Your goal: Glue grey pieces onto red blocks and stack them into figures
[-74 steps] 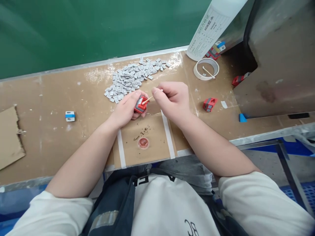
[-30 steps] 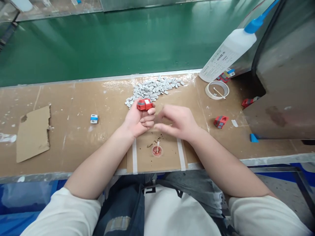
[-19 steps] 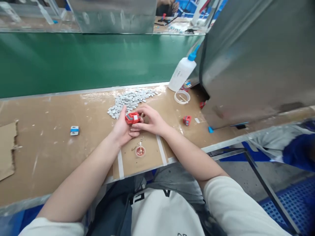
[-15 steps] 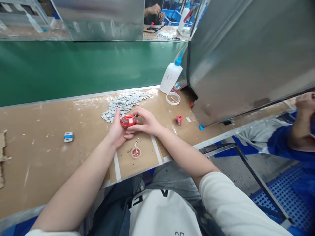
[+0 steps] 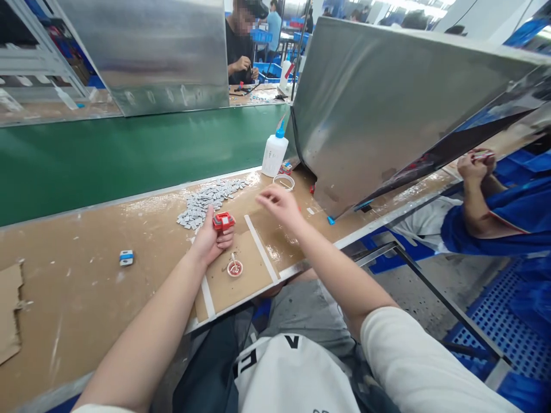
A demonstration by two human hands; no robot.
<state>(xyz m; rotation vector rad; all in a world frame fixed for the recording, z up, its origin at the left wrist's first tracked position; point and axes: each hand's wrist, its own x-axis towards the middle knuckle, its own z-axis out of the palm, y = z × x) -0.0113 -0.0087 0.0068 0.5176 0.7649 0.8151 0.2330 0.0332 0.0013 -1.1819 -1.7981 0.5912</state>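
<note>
My left hand [image 5: 210, 238] is closed around a small red and grey plastic part [image 5: 223, 221], which has a pale square on its upper face. My right hand [image 5: 282, 207] hangs over the board to the right, apart from that part, its fingers loosely bent and no object visible in them. Just beyond the left hand lies a pile of small grey pieces [image 5: 202, 203]. Nearer to me stands a little cup of reddish stuff [image 5: 235, 268] with a white-tipped stick in it. Another red part is almost wholly hidden behind my right hand.
A white squeeze bottle [image 5: 274, 156] with a blue tip stands at the back, near a white ring [image 5: 283, 182]. A blue-and-white block [image 5: 126, 258] lies left, torn cardboard [image 5: 9, 312] further left. A metal panel [image 5: 370, 115] rises at right; a co-worker [image 5: 486, 206] sits beyond.
My right hand has left the red part and moved right. The left hand still holds the part. The view has tilted up, showing more of the room.
</note>
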